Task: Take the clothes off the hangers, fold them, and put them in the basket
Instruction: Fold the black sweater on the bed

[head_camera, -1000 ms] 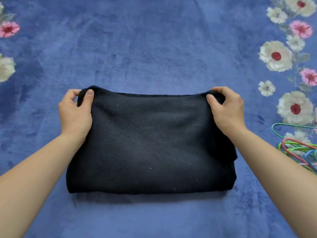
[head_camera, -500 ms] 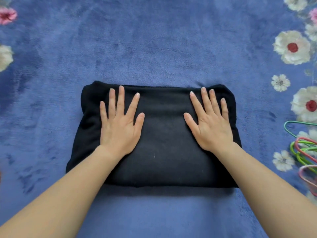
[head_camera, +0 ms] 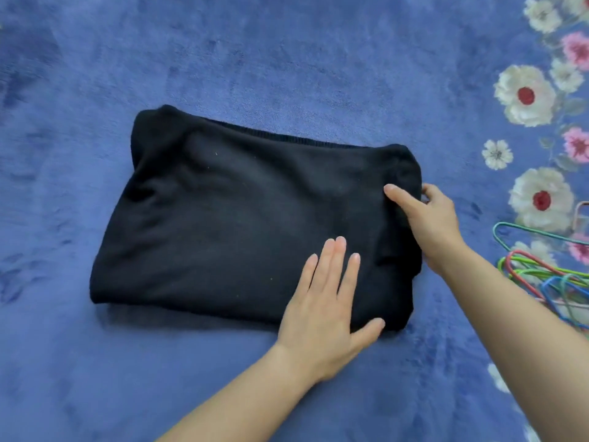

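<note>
Across the blue plush blanket [head_camera: 287, 59], printed with white and pink flowers down its right side, lies the black garment [head_camera: 239, 218], off its hanger and folded into a thick, slightly skewed rectangle with a ribbed edge showing along its far side. The person's left hand [head_camera: 328, 311] rests flat on the garment's near right corner, fingers straight and close together, thumb spread out to the side, pressing the layers down. The right hand [head_camera: 427, 224] takes hold of the garment's right edge, thumb laid on top of the cloth and fingers curled round the outside of the fold, so it pinches that edge. A loose pile of bare coloured wire hangers [head_camera: 548, 272] sits at the right of the view, well apart from the garment, which suggests several pieces have already come off them. For this garment the unhanging looks finished and the folding close to finished; whether one more fold across is meant cannot be told. The basket is nowhere in view, so carrying the folded piece to it remains, and how many clothes are left cannot be judged.
</note>
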A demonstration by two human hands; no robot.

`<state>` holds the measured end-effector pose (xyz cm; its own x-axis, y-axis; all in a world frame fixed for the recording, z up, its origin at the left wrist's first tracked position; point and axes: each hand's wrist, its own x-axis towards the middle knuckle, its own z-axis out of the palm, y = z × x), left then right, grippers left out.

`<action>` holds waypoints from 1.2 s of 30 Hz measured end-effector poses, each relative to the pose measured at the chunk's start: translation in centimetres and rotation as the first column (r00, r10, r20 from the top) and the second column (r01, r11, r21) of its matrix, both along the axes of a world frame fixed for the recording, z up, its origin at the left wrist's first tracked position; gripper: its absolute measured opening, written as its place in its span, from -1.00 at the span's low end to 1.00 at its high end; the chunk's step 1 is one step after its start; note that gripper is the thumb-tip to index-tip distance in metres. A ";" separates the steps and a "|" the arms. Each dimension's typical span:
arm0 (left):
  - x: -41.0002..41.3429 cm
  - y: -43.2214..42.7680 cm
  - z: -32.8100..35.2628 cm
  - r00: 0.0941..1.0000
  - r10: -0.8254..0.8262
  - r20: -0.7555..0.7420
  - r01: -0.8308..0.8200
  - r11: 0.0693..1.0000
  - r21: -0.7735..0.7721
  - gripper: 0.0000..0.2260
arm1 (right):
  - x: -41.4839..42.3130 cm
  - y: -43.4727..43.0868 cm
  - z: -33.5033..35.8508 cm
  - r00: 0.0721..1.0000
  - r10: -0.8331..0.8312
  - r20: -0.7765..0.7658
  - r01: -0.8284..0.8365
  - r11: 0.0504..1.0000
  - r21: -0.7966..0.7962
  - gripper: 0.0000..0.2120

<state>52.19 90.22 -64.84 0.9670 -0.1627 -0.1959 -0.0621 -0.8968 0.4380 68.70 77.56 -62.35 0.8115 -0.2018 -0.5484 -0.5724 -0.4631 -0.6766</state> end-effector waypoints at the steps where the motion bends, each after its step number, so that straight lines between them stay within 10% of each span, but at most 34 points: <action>1: -0.1 -0.8 0.0 0.999 -0.005 -0.036 0.006 1.000 0.021 -0.17 | 0.1 0.2 0.2 1.000 -0.010 -0.029 0.012 0.998 0.057 -0.65; 8: 0.1 0.0 0.6 0.990 -0.049 -0.133 0.069 0.986 0.153 -0.14 | 1.3 0.4 2.5 0.924 0.088 -0.372 0.000 0.973 0.230 -0.66; 13: -1.2 1.5 5.4 0.926 0.246 -0.285 -0.316 0.919 -0.235 -0.28 | 2.3 2.4 6.9 0.947 0.212 -0.244 -0.204 0.977 0.058 -0.77; 15: -1.3 3.5 7.8 0.878 0.311 -0.365 -0.465 0.738 -0.490 -0.32 | 3.1 4.8 9.1 0.954 0.227 -0.196 -0.229 0.973 0.017 -0.73; 19: -1.3 9.5 9.7 0.768 0.383 -0.514 -0.581 0.079 -0.810 -0.58 | 3.9 12.5 12.4 0.955 0.277 -0.107 -0.263 0.956 0.133 -0.72; 22: -2.6 13.4 9.1 0.653 0.291 -0.700 -0.590 -0.384 -0.710 -0.67 | 2.9 19.9 13.0 0.924 0.377 -0.060 -0.356 0.909 0.218 -0.86; 26: -5.4 15.6 6.7 0.449 0.226 -0.865 -0.585 -0.658 -0.475 -0.69 | -0.3 27.2 11.1 0.780 0.622 -0.065 -0.613 0.781 0.121 -0.61; 29: -7.2 16.6 5.1 0.260 0.216 -0.941 -0.664 -0.667 -0.337 -0.80 | -2.1 28.3 8.9 0.619 0.785 0.034 -0.776 0.618 -0.124 -0.65; 32: -8.5 16.7 4.8 0.135 0.414 -0.900 -0.778 -0.518 -0.355 -0.91 | -2.3 26.4 7.3 0.664 0.722 0.193 -0.696 0.692 -0.194 -0.79; 34: -8.8 16.5 5.3 0.070 0.745 -0.663 -0.830 -0.325 -0.453 -0.82 | -2.4 24.6 6.6 0.708 0.627 0.324 -0.563 0.779 -0.276 -0.74; 36: -8.3 16.9 6.2 0.190 0.954 -0.232 -0.824 0.027 -0.566 -0.73 | -2.5 23.1 5.8 0.699 0.573 0.428 -0.472 0.819 -0.327 -0.65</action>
<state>43.93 107.12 -58.61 0.4227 0.8597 -0.2869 0.4932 0.0474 0.8686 66.15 100.69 -56.56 0.9572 0.2853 -0.0487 0.1825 -0.7253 -0.6638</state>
